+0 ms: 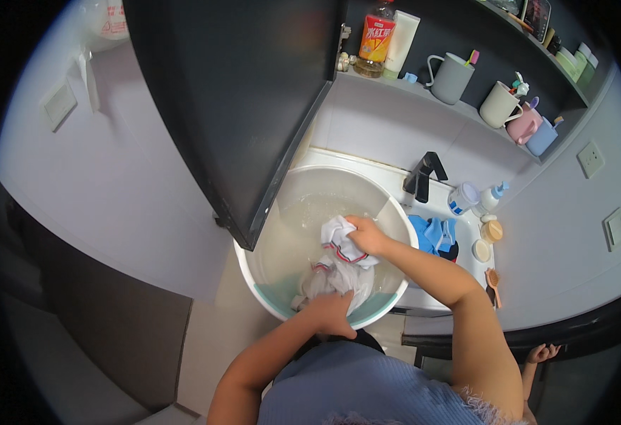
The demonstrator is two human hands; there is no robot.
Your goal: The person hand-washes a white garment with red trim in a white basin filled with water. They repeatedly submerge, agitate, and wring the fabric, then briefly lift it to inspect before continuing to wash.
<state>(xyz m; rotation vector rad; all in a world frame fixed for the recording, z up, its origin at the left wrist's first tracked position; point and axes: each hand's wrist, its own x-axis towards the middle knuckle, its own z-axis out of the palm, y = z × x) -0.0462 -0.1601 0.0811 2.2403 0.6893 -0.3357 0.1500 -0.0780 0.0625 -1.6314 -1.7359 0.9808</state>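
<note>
A large round plastic basin (321,175) with water in it stands in front of me, partly over the sink. My right hand (364,235) grips a white cloth garment (338,231) with red and dark trim, above the water. My left hand (337,313) is at the near side of the basin, against the wet white fabric (332,281) that hangs down into the water. Its fingers are partly hidden, so its hold on the fabric is not clear.
A black faucet (423,178) rises behind the sink (467,228), which holds blue cloth (432,234). A dark cabinet door (236,106) overhangs the basin's left side. Cups (451,78) and bottles line the shelf. A hairbrush (493,281) lies at right. Another person's hand (543,353) shows lower right.
</note>
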